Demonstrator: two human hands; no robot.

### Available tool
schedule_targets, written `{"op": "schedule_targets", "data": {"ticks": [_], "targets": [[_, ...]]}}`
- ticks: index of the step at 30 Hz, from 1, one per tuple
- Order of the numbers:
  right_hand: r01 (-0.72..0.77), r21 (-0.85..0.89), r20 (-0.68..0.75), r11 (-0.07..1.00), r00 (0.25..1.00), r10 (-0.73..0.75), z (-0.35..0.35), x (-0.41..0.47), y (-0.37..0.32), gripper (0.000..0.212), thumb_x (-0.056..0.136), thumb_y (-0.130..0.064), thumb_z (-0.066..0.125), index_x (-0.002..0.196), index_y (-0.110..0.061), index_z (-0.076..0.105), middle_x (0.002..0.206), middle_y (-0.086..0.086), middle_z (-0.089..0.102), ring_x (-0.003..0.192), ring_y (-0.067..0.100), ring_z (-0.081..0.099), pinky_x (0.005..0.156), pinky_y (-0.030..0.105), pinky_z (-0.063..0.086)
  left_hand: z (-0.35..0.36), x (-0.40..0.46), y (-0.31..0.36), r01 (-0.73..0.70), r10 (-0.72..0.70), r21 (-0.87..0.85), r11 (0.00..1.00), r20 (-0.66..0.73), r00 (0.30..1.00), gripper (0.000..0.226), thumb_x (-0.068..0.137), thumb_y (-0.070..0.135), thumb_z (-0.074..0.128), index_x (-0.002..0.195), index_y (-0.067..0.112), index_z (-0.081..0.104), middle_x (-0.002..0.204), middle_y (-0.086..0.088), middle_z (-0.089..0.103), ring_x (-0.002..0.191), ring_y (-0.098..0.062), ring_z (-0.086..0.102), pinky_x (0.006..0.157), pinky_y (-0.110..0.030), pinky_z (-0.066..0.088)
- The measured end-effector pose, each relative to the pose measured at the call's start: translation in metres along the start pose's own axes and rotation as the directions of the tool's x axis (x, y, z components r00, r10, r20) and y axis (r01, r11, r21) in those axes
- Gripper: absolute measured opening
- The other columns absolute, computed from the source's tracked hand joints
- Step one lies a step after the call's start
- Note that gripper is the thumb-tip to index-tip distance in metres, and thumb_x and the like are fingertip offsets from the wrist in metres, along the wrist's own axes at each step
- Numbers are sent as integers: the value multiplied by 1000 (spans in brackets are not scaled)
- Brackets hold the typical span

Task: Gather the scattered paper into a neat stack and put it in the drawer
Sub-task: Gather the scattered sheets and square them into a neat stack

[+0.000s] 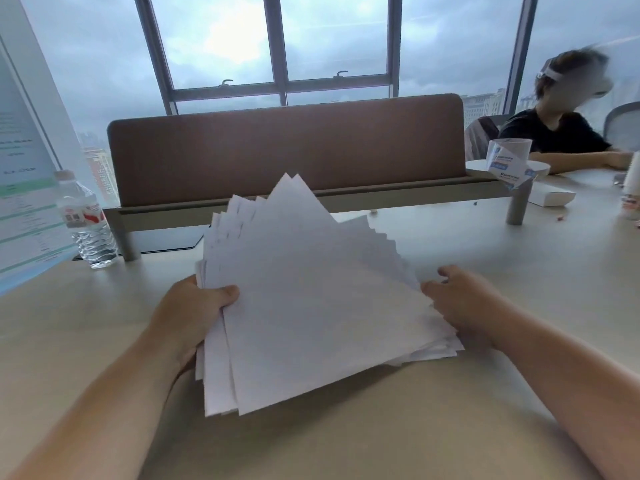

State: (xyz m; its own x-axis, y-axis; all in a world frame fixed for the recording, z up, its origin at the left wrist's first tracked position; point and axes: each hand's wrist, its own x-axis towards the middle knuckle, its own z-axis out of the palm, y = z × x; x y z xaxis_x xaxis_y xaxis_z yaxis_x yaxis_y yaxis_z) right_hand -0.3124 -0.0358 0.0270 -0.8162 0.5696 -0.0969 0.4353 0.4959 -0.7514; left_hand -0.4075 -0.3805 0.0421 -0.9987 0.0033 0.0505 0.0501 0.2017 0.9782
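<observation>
We've got the paper (311,306) gathered into one bundle, lifted just above the desk (485,427) in front of us, roughly centred. It isn't neat: the sheets are fanned, with staggered corners sticking out at the top and along the right edge.

Left hand (194,313) grips the bundle's left edge, thumb on top and fingers hidden underneath. That's the anchor, pinning the sheets so they don't slide apart.

Right hand (460,303) sits at the right edge, fingers curled against the fanned corners. We can't tell if it's pinching the sheets or only nudging them; the fingertips are hidden behind the paper. The position suggests it's there to push the fan square.

Judgement: gathering is done, squaring isn't. The next move likely needs a tap of the edges on the desk to align them before stowing. Risk: loose sheets slipping out of the right side.

No drawer in view, so we can't say where it is.

Around us: a water bottle (86,223) on the left beside the brown divider panel (287,147), a paper cup (507,155) on the right, and another person (561,129) seated at the far right.
</observation>
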Motion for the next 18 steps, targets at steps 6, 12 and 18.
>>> {"op": "schedule_targets", "data": {"ticks": [6,12,18], "targets": [[62,446,46,893,995,-92,-4,-3,-1,29,99,-39,62,109,-14,71,103,9,76,83,22,68,69,34,52,-1,1,1,-77,56,-300,951,-77,995,13,95,10,72,102,21,74,95,0,81,89,-29,77,83,-42,58],[253,655,-50,711,954,-294,-9,-7,-7,31,94,-15,70,124,-14,61,107,9,76,89,19,75,73,31,59,2,-4,1,-193,184,-346,918,-60,981,16,97,8,68,104,21,76,99,2,81,90,-21,78,82,-37,58],[323,759,-137,566,928,-346,-6,-8,-6,40,88,0,71,122,-14,55,110,6,74,95,22,74,72,35,63,5,-10,5,-342,340,-337,877,-66,938,26,98,4,65,98,27,78,100,9,81,89,-9,76,78,-27,59]]}}
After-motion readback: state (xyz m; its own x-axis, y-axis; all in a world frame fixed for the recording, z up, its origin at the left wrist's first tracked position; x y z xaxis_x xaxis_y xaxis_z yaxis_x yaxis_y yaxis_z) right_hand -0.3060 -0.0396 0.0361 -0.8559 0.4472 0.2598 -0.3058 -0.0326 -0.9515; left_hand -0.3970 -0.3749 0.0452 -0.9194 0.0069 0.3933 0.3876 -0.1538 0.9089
